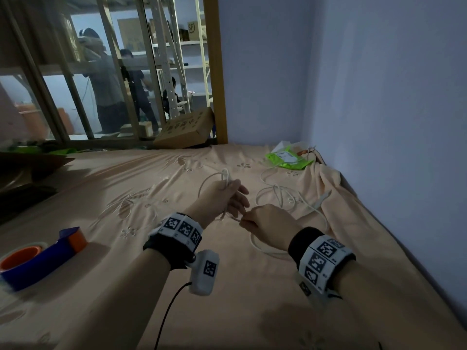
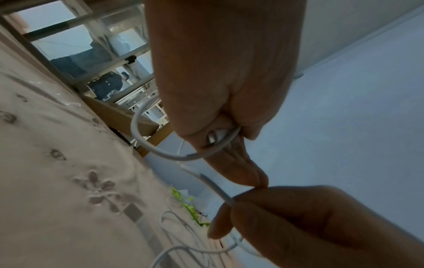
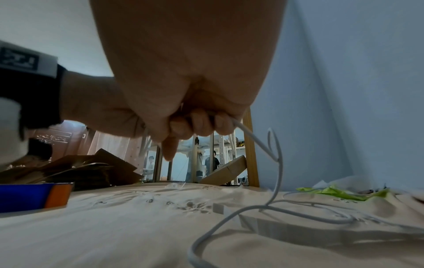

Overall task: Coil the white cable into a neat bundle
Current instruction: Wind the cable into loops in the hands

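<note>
now white cable (image 1: 278,195) between both hands (pinched)

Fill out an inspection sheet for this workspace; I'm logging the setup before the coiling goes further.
Surface: peach embroidered bedsheet, wrinkled near the wall.
Job's things: white cable, mostly loose loops on the sheet; a small loop is gathered above the left hand.
Clutter: blue and orange tape dispenser at left; green plastic bag near the corner; cardboard box at the far edge.
Grippers: left hand grips the gathered loop; right hand pinches the cable just beside it.
Cables: black lead runs from the left wrist camera.
Surroundings: pale blue wall at right; glass partition with people behind it.
</note>
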Motion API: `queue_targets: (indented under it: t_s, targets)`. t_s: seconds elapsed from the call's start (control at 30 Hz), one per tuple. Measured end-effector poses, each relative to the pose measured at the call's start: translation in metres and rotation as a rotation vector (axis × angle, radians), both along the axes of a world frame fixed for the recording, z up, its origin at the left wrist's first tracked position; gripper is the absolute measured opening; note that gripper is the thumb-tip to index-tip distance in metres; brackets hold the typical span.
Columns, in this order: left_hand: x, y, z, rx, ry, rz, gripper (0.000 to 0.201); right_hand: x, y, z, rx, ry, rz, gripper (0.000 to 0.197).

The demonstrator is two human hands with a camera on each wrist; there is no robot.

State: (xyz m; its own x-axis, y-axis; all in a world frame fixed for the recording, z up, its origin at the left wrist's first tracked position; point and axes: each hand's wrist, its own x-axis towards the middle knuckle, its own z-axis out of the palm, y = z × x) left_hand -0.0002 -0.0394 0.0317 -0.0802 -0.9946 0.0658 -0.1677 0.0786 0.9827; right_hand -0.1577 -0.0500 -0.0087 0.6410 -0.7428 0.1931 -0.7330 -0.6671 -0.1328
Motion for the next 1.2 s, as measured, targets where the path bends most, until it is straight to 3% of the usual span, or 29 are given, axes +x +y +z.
queue_targets:
  t_s: [0.2, 0.37, 0.6, 0.87, 1.0, 1.1, 1.2]
  targets:
    - [-0.008, 0.0, -0.016, 0.002, 0.088, -0.009, 0.038, -0.004, 0.003, 0.003, 0.115, -0.083, 0.045, 0.027]
    - [-0.016, 0.004, -0.019, 0.051, 0.124, -0.026, 0.042, -0.003, 0.006, 0.009, 0.061, 0.063, 0.013, 0.036]
    - [-0.023, 0.003, -0.029, 0.002, -0.05, 0.011, 0.046, 0.001, 0.019, 0.022, 0.009, 0.029, -0.012, 0.033]
    - [-0.02, 0.006, -0.034, -0.048, -0.133, 0.055, 0.056, -0.009, 0.012, 0.025, 0.06, -0.223, 0.006, 0.023]
    - [-0.015, 0.011, -0.031, 0.067, 0.103, -0.026, 0.055, -0.02, 0.003, 0.032, 0.077, -0.409, 0.074, 0.015]
    - [-0.016, 0.017, -0.028, 0.155, 0.168, -0.13, 0.052, -0.025, -0.004, 0.035, 0.078, -0.556, 0.057, 0.008]
    - [-0.016, 0.021, -0.028, 0.155, 0.192, -0.242, 0.042, -0.026, -0.009, 0.034, 0.112, -0.581, 0.066, 0.027]
